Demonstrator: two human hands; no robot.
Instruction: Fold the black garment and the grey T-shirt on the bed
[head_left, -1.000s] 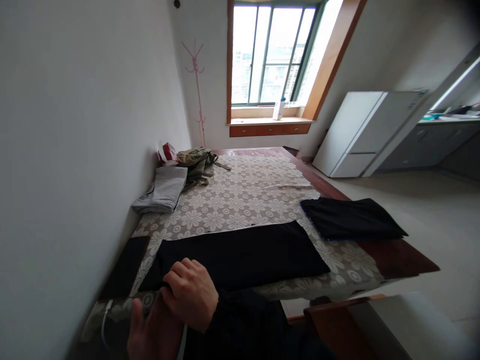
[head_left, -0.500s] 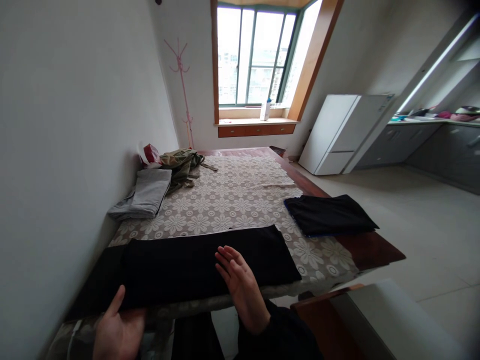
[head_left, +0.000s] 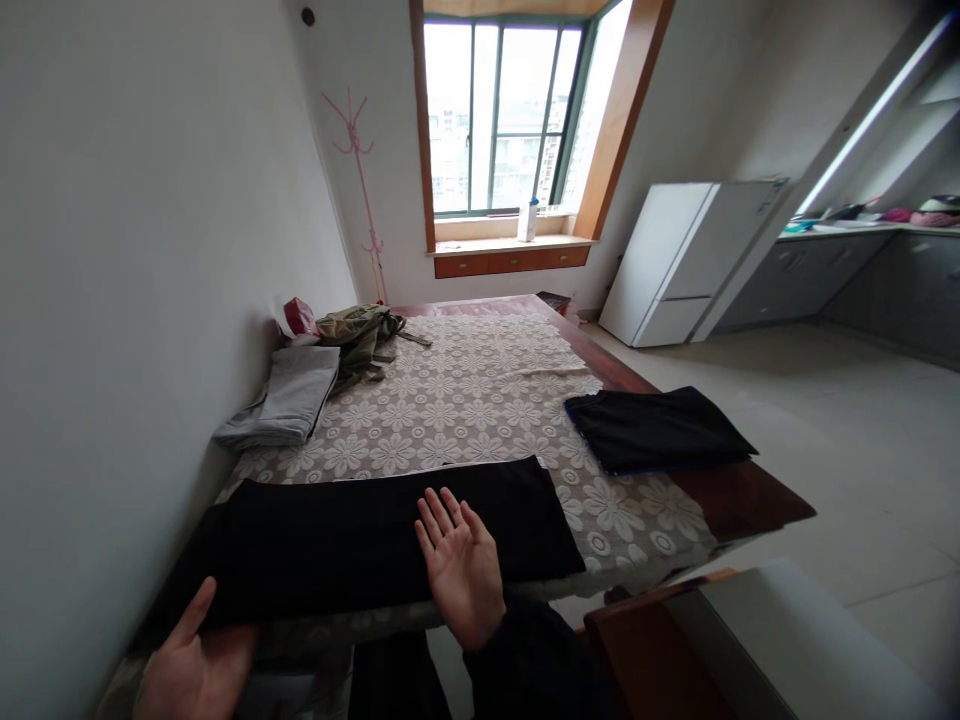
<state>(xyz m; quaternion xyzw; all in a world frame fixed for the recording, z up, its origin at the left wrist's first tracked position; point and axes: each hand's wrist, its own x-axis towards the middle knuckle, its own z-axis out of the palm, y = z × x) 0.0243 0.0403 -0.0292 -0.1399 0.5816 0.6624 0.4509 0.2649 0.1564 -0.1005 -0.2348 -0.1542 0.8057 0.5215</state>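
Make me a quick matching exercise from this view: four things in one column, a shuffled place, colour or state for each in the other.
Things:
1. Right hand
2. Long cloth
3. Bottle
4. Coat rack

Descriptions:
A. Pink
B. Black, lying on the patterned cover
C. On the window sill
D. Open, palm showing

Pairs: 1-D, 2-B, 3-C, 4-A

This is a home: a white refrigerator [head_left: 667, 262] and kitchen cabinets [head_left: 799, 280] stand far right, a pink coat rack [head_left: 354, 138] far left.
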